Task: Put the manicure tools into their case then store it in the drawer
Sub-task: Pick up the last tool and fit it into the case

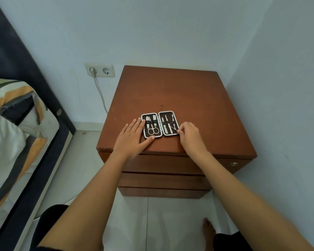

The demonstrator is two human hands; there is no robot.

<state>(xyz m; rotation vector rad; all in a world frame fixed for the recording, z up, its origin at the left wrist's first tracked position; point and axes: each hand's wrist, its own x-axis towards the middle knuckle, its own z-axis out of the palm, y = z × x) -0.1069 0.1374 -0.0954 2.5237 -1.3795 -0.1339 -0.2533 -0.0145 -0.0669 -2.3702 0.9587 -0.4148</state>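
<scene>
Both of my bare forearms reach forward from the bottom of the view to the top of the brown wooden bedside cabinet (198, 98). My right hand (190, 136) is curled, its fingertips (179, 131) pinched on the last thin hooked metal tool (174, 128), at the near right corner of the open case. My left hand (132, 137) lies flat and spread, holding nothing, its fingers (140, 124) pressing along the left edge of the small dark brown manicure case with a pale rim (159, 124) to keep it from sliding.

Outward from my right fingertips, up and to the left, the right half of the case holds slim silver files and pushers lying with their long axes running away from me, parallel to the hinge. Beyond the hinge, just by my left fingers, the left half carries two clippers and the small scissors (153, 130), loops toward me.

I judge the hooked tool is nearly seated but tilted across its slot; it has to swing parallel with its neighbours before the halves can fold. The hinge runs away from me, so closing means folding one half sideways over the other, and my right hand is nearer the free edge. Below my wrists, the top drawer front (163, 163) sits shut, so it must be pulled open after that.
</scene>
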